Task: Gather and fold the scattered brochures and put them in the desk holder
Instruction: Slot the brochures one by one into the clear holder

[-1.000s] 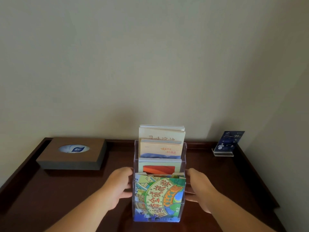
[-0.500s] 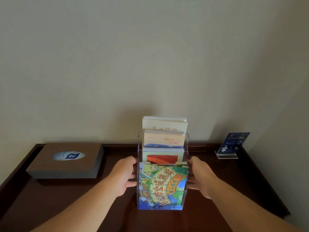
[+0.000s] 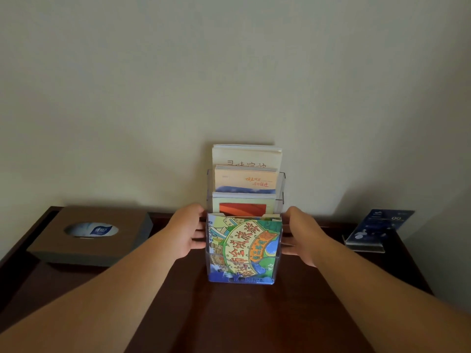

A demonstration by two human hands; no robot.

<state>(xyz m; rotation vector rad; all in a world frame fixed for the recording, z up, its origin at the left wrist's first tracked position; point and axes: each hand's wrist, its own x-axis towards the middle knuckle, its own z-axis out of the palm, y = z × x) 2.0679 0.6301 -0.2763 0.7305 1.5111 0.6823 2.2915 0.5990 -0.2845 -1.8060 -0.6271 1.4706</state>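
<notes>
A clear tiered desk holder (image 3: 281,186) stands on the dark wooden desk (image 3: 229,317), close to the wall. Its front pocket carries a colourful cartoon map brochure (image 3: 244,248). Behind it rise a brochure with a red panel (image 3: 243,207), a cream and orange one (image 3: 246,179) and a pale cream one (image 3: 247,155) at the back. My left hand (image 3: 184,230) presses the holder's left side with straight fingers. My right hand (image 3: 303,233) presses the right side the same way. The fingertips are partly hidden by the holder.
A brown tissue box (image 3: 89,235) sits at the desk's back left. A small blue sign in an acrylic stand (image 3: 377,229) is at the back right. A raised rim runs round the desk's edges. The wall is right behind the holder.
The holder has slid away from me toward the wall, with both hands moving along on its sides.
</notes>
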